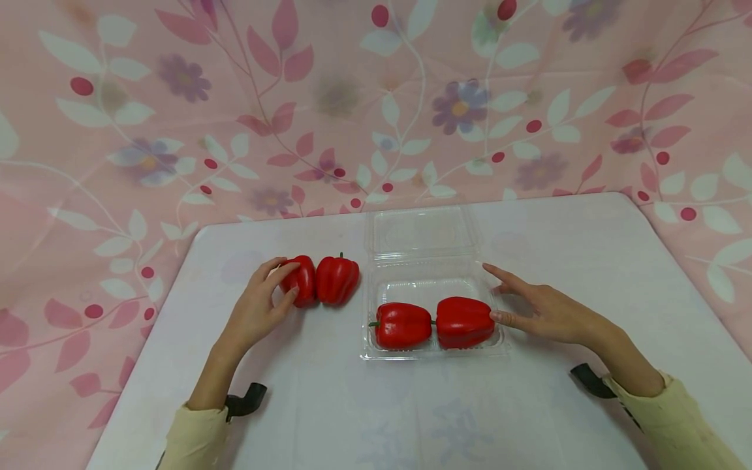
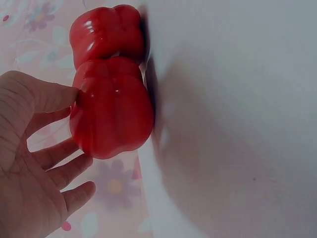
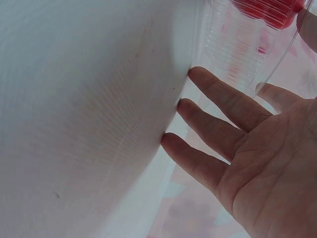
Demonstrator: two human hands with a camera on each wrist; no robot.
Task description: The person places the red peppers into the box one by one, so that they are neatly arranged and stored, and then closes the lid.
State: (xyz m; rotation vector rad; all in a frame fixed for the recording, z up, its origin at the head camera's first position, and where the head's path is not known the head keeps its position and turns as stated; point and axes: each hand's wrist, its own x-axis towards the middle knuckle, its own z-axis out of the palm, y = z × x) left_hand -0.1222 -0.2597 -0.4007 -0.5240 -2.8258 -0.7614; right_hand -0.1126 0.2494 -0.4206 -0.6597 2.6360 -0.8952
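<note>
Counter, draped in white cloth faintly patterned, filling the lower frame.

Sleeves, pale yellow-green: one at lower left, one at lower right; a curved black fitting by each wrist.

Tray of clear, thin plastic, rectangular, right of centre. Inside, along the near side, two glossy red bell peppers on their sides: one at left, green stem to the left; one at right, its stem toward the first.

Right hand, at the tray's right edge — fingers extended, grasping nothing; thumb at the right-hand pepper, whether touching cannot be told; three fingertips on the cloth in the right wrist view.

Left hand, left of centre — thumb and fingers around a glossy red bell pepper on the cloth. Touching this at right, another red bell pepper, green stem toward the top of the frame.

Clear plastic lid, laid back beyond the tray.

Pink floral fabric, across the upper frame.
</note>
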